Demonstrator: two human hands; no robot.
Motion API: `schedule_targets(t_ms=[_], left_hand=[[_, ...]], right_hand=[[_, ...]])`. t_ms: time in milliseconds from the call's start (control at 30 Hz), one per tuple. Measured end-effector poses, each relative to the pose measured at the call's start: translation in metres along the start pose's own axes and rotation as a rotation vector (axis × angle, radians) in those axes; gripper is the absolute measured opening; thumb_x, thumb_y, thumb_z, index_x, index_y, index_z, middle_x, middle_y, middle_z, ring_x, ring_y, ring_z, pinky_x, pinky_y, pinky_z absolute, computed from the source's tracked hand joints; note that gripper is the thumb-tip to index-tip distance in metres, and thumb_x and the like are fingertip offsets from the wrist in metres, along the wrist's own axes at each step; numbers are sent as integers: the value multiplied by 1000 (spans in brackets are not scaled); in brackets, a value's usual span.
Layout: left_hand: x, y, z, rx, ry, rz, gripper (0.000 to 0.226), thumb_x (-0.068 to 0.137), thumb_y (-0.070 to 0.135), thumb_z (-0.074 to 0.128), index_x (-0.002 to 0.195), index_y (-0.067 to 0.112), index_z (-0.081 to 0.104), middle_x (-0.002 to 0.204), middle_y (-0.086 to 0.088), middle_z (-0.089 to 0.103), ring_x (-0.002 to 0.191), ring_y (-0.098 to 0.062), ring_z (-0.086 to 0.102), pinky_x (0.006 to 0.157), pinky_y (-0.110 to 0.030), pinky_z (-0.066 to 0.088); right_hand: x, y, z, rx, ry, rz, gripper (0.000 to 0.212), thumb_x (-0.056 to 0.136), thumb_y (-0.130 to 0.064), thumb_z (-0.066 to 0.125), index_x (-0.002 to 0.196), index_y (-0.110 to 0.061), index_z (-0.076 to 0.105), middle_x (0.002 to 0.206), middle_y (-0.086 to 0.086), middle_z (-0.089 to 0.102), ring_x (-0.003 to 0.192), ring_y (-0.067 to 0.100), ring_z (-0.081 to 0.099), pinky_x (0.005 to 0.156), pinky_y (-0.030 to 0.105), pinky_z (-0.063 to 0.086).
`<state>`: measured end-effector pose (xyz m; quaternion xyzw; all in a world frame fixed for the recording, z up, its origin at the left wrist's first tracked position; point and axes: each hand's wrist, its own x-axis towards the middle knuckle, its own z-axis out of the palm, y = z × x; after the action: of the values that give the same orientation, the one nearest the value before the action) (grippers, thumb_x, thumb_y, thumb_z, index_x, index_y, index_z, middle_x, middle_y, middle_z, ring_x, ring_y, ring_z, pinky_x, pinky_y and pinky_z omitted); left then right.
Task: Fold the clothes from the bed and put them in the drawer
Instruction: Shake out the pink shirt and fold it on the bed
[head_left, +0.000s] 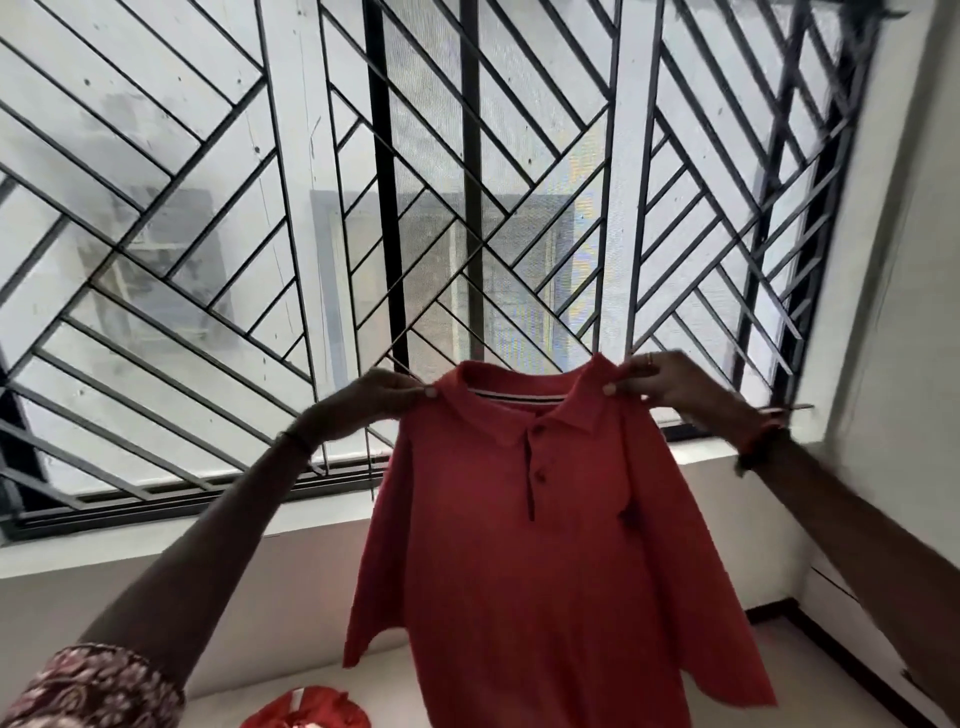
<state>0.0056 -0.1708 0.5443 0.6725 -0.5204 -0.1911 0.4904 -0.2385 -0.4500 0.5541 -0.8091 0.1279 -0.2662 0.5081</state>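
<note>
Pinching shirt (545, 545) at both shoulders with left hand (374, 400) and right hand (660, 384) — raised to hang flat below the fingers, likely for folding.

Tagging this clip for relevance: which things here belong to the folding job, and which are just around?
Job: red polo shirt, pinched at its shoulders by left hand and right hand; red-and-white cloth below, probably another garment.
Just there: window grille, window sill, wall.
</note>
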Motion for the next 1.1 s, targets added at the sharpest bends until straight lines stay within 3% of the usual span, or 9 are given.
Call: schedule_targets(t_ms=[167,267,400,600,767,867,933,1000,1100], left_hand=[[10,-40,43,-117,341,-188,54,67,52,72,79,-1,68,76,-13,52,69,-19,44,61,-29,34],[10,-38,69,-299,440,-262,30,87,30,65,68,7,60,63,-9,55,48,-11,48,50,-20,38],[12,-32,96,-445,406,-198,11,93,16,57,82,13,60,65,3,61,45,1,55,42,-13,42],[8,-35,117,-389,447,-57,9,92,12,59,83,15,58,77,-2,61,57,-2,58,52,-17,46],[2,-38,124,-272,443,64,13,93,6,55,85,16,58,69,9,62,66,-12,52,64,-29,42],[1,-39,123,-204,412,128,20,94,6,55,88,24,62,75,-9,56,67,-23,45,64,-38,36],[0,-39,121,-99,424,181,28,90,7,60,87,34,65,86,-3,54,60,-18,48,60,-33,40],[1,-38,120,27,436,217,24,88,5,63,89,29,63,91,6,53,55,1,51,58,-17,43],[3,-41,122,120,443,260,27,85,8,66,88,34,60,92,12,54,62,3,56,60,-14,46]], right_hand=[[13,41,34,-234,249,47,15,70,-13,81,82,-9,72,63,-1,64,49,-4,54,53,17,43],[9,44,55,-314,380,63,17,71,-17,80,82,-7,73,71,5,66,66,10,60,50,11,38],[6,43,80,-356,446,92,22,73,-22,78,82,-4,70,84,14,71,81,23,63,69,26,41],[5,32,112,-346,364,34,13,74,-18,76,78,-9,67,77,5,67,76,17,59,66,21,37],[7,22,125,-182,236,-46,21,73,-13,78,68,-20,59,65,-6,60,64,12,56,65,31,48],[9,19,128,-65,195,-89,22,75,-8,76,69,-20,58,66,-2,59,63,11,52,62,30,44],[8,19,130,-8,163,-136,18,77,-5,73,72,-16,60,70,5,59,66,12,51,62,29,42],[5,20,132,18,125,-157,15,80,-1,69,76,-13,60,70,6,57,65,10,49,59,22,40],[2,24,135,31,84,-160,17,83,-2,65,76,-16,59,67,-1,56,59,1,48,59,18,40]])
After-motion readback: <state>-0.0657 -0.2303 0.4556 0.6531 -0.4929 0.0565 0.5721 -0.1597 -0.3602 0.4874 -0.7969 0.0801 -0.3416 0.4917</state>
